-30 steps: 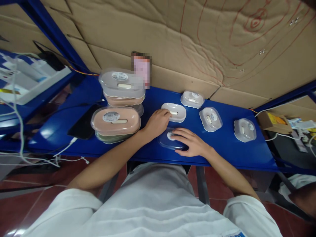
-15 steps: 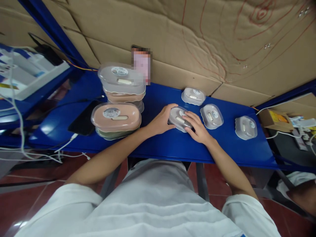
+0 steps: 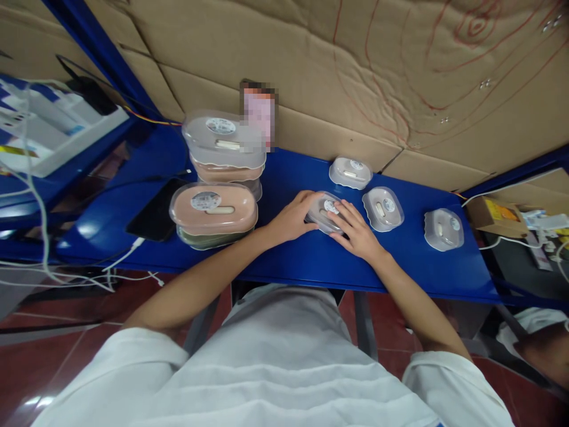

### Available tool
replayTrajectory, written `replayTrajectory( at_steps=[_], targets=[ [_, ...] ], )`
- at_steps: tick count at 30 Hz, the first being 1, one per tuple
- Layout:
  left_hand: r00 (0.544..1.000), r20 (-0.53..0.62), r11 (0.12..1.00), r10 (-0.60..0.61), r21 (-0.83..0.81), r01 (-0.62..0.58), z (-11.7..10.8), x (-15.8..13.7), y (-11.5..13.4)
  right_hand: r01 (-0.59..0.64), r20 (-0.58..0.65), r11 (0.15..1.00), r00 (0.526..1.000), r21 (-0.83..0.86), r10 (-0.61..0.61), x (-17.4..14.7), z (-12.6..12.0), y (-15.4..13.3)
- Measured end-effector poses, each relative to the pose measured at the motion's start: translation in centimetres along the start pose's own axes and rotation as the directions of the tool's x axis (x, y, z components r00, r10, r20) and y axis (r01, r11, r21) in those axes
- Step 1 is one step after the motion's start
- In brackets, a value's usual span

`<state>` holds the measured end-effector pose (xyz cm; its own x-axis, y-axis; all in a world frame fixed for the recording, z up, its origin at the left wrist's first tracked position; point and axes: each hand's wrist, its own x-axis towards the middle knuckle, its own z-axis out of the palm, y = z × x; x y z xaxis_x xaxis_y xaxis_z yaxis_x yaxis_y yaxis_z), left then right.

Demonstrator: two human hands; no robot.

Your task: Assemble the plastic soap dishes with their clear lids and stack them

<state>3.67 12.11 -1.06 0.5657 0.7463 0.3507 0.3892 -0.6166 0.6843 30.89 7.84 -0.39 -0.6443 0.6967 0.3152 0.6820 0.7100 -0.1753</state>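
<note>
A small oval plastic container (image 3: 319, 209) with a clear lid, a round label and a pale bar in its top sits on the blue table between my hands. My left hand (image 3: 293, 217) grips its left side, thumb near the front edge and fingers round the back. Lying over the lid's right part, my right hand (image 3: 358, 235) holds it from that side and covers part of it. Similar containers stand close by: one behind (image 3: 351, 173), one just right (image 3: 383, 209), and one farther right (image 3: 443, 229).
Larger oval lidded boxes are stacked at the left, a pink one (image 3: 216, 209) in front and a grey one (image 3: 224, 140) behind. A black phone (image 3: 152, 212) and white cables lie beside them. A cardboard wall (image 3: 306, 77) closes off the back.
My right hand's fingers have shifted slightly over the lid. Both hands stay on the container, and the view has moved a little.
</note>
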Motion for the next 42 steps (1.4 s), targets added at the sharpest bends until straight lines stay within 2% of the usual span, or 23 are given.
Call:
replayTrajectory(
  at_steps=[2,5,7,9,11,13,15,17,19,21,23,25,27,30,34,35,37,40,42],
  targets=[
    [0.999,-0.019,0.998,-0.032,0.053,0.033,0.3,-0.1,0.4,-0.037,-0.034,0.997,0.999,-0.069,0.035,0.3,0.1,-0.1],
    [0.996,-0.08,0.981,-0.026,0.187,0.04,0.4,-0.2,1.3,-0.212,-0.222,0.96,0.96,-0.183,0.169,0.7,-0.1,0.4],
    [0.994,-0.103,0.966,0.024,0.259,0.003,0.2,-0.2,2.0,-0.354,-0.366,0.908,0.894,-0.224,0.259,0.5,-0.7,1.3],
    [0.993,-0.108,0.956,0.054,0.292,-0.02,0.0,-0.2,2.6,-0.489,-0.457,0.838,0.819,-0.24,0.347,-0.2,-1.7,2.6],
    [0.993,-0.104,0.952,0.058,0.305,-0.024,-0.3,-0.3,2.9,-0.607,-0.491,0.765,0.744,-0.213,0.453,-1.5,-2.7,4.3],
    [0.994,-0.091,0.948,0.06,0.318,-0.029,-0.3,-0.4,3.0,-0.66,-0.456,0.738,0.704,-0.139,0.544,-2.9,-3.4,5.9],
    [0.996,-0.064,0.94,0.069,0.338,-0.044,-0.1,-0.5,2.9,-0.632,-0.369,0.773,0.732,-0.056,0.572,-3.9,-3.9,7.2],
    [0.997,-0.037,0.932,0.071,0.358,-0.053,0.2,-0.2,2.7,-0.569,-0.255,0.822,0.795,0.002,0.55,-4.4,-4.5,8.2],
    [0.998,-0.023,0.925,0.053,0.377,-0.04,0.5,0.7,2.5,-0.515,-0.136,0.856,0.846,0.049,0.516,-4.1,-5.4,9.2],
    [0.999,-0.023,0.916,0.023,0.401,-0.012,0.6,2.2,2.2,-0.483,-0.028,0.869,0.872,0.107,0.488,-3.2,-6.5,10.4],
    [1.0,-0.031,0.908,-0.005,0.419,0.018,0.6,3.9,2.0,-0.497,0.066,0.848,0.867,0.187,0.494,-2.2,-7.6,11.8],
    [0.998,-0.05,0.907,-0.024,0.419,0.043,0.5,5.2,1.7,-0.555,0.134,0.794,0.831,0.248,0.54,-1.4,-8.1,13.2],
    [0.996,-0.084,0.912,-0.032,0.405,0.064,0.4,5.9,1.4,-0.604,0.129,0.754,0.795,0.257,0.593,-1.1,-8.0,14.2],
    [0.989,-0.126,0.921,-0.072,0.373,0.115,0.3,5.8,1.0,-0.607,-0.005,0.776,0.787,0.168,0.617,-1.4,-7.4,14.5],
    [0.978,-0.186,0.902,-0.098,0.398,0.166,0.2,5.1,1.1,-0.568,-0.205,0.823,0.803,0.024,0.56,-1.8,-7.6,13.1],
    [0.976,-0.204,0.893,-0.072,0.423,0.154,0.3,5.0,1.3,-0.553,-0.21,0.833,0.813,0.011,0.543,-1.8,-7.8,12.5],
    [0.984,-0.18,0.877,0.015,0.476,0.074,0.6,4.9,2.1,-0.535,-0.122,0.845,0.839,-0.001,0.531,-1.4,-8.1,11.2],
    [0.986,-0.009,0.843,0.164,0.521,-0.135,1.5,4.5,3.4,-0.541,0.084,0.834,0.831,-0.106,0.55,-0.7,-7.7,9.4],
    [0.972,0.105,0.811,0.212,0.537,-0.234,2.2,4.2,4.0,-0.518,0.151,0.831,0.822,-0.203,0.549,-0.4,-7.2,8.5]
  ],
)
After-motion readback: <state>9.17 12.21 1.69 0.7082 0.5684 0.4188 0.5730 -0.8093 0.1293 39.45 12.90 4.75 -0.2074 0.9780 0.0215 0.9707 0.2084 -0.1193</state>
